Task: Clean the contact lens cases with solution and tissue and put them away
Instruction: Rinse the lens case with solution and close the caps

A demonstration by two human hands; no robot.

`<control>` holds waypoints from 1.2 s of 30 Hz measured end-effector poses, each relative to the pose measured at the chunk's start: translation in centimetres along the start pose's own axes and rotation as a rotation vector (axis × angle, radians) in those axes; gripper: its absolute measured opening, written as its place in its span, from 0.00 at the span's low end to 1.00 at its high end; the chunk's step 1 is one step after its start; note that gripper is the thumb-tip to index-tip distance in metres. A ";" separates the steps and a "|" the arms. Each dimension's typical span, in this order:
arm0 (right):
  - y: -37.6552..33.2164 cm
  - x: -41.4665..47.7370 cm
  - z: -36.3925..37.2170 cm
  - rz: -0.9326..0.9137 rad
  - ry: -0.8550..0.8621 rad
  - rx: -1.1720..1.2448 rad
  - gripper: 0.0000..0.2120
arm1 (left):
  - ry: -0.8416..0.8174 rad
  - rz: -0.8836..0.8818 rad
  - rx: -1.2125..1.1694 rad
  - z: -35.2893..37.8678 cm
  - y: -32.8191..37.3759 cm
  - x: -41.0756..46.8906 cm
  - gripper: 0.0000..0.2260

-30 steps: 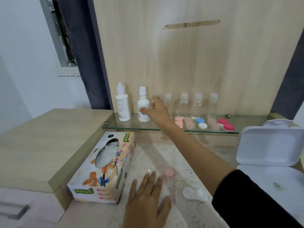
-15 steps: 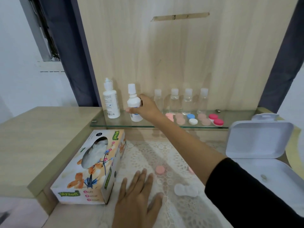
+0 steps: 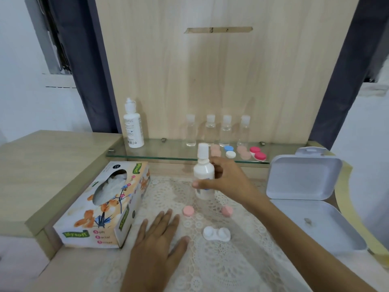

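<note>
1. The open white lens case (image 3: 216, 233) lies on the lace-covered worktop (image 3: 221, 268). Its two pink caps (image 3: 188, 211) are off and rest just beyond it, one to each side.
2. The small solution bottle (image 3: 203, 171) is no longer on the glass shelf (image 3: 168, 153), where it stood half a second ago near the taller bottle (image 3: 133, 127). It now hangs upright above the worktop, just behind the caps, its own cap on.
3. The right hand (image 3: 228, 180) carries it, fingers (image 3: 202, 184) wrapped round the bottle's body.
4. The left hand (image 3: 155, 245) lies flat just left of the case as before, fingers straight and holding nothing.
5. The rinse looks next: the bottle needs opening first, and the free left hand could do that or steady the case. The tissue box (image 3: 105, 205) and the open white box (image 3: 315, 224) wait at either side.
</note>
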State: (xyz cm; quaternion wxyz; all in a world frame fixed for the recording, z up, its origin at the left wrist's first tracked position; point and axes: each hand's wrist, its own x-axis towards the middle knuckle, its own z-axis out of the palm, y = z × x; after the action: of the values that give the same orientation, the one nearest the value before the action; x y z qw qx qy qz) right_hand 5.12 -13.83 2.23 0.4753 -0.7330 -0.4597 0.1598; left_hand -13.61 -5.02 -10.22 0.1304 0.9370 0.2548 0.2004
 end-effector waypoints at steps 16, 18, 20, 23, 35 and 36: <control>5.6 -2.6 2.0 0.027 0.124 0.108 0.20 | -0.060 -0.119 -0.537 -3.1 0.2 1.9 0.25; 5.9 -2.9 2.2 0.028 0.135 0.145 0.21 | -0.020 -0.102 -0.567 -4.1 1.6 2.9 0.26; 6.0 -3.1 2.4 0.029 0.148 0.180 0.21 | -0.004 -0.072 -0.646 -5.1 3.4 4.4 0.22; 6.0 -3.4 2.8 0.037 0.156 0.249 0.19 | -0.011 0.009 -0.834 -6.3 6.2 6.9 0.21; 6.4 -3.0 2.7 -0.027 0.174 0.194 0.19 | 0.073 0.141 -0.921 -5.8 8.3 9.6 0.13; 6.4 -3.0 2.7 -0.029 0.173 0.191 0.20 | 0.082 0.140 -0.937 -5.9 8.3 9.7 0.13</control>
State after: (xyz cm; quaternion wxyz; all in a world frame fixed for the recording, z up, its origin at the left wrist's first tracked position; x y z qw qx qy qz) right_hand 5.06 -15.62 -5.19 0.5830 -0.6887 -0.4103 0.1321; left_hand -5.03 -5.99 0.89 0.5151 0.7835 0.0783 0.3387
